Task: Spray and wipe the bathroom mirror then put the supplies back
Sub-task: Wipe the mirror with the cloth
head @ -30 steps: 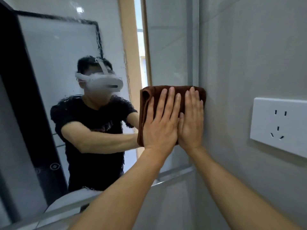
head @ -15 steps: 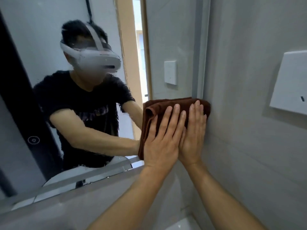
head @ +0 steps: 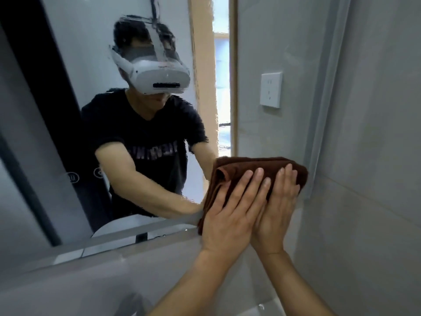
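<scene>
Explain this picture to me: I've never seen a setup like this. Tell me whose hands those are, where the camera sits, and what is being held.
There is no machine here, only a person cleaning. The camera is worn on their head, looking forward and down, so the two bare arms reaching in are their own. The left hand and right hand lie flat, side by side, pressing a folded brown cloth against the lower right corner of the bathroom mirror. The figure in the glass is the person's own reflection, wearing the white headset that carries the camera. A grey tiled wall stands to the right.
</scene>
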Motion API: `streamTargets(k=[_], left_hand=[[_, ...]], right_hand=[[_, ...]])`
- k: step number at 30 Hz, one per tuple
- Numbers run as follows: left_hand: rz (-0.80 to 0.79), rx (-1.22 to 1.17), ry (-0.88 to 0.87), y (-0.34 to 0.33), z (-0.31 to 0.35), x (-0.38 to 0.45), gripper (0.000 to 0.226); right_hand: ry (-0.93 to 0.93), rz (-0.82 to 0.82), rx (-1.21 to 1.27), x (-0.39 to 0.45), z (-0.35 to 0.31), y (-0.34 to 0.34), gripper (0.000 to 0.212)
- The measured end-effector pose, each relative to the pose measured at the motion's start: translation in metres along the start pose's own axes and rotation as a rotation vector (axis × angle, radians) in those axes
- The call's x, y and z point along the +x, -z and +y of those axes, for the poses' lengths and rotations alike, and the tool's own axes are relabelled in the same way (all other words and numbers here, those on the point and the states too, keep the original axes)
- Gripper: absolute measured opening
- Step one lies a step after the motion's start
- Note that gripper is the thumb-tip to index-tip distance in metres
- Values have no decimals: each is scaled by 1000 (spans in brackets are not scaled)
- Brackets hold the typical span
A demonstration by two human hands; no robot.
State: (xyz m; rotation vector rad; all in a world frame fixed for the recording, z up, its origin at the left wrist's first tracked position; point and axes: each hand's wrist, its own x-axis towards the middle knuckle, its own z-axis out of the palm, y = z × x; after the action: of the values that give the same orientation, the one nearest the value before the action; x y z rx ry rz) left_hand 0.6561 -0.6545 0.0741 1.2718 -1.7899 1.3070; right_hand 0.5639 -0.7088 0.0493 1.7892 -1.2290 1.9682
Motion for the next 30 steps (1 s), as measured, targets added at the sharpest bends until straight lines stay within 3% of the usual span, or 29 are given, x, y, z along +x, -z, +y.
streamTargets(k=[4,16,22,30], left_hand=[[-53,35,23,16,-29,-20,64],[-125,135,30,75,-130,-77,52],[-121,173,103,98,-172,-97,64],[-125,201,165,108,-187,-80,61]], right_hand=[[-4,4,6,-16,-32,-12,57],[40,-41,-2,-54,-146,-43,55],[86,-90,6,-61,-199,-56,59],[265,-135,-9,-32,-201,-49,61]])
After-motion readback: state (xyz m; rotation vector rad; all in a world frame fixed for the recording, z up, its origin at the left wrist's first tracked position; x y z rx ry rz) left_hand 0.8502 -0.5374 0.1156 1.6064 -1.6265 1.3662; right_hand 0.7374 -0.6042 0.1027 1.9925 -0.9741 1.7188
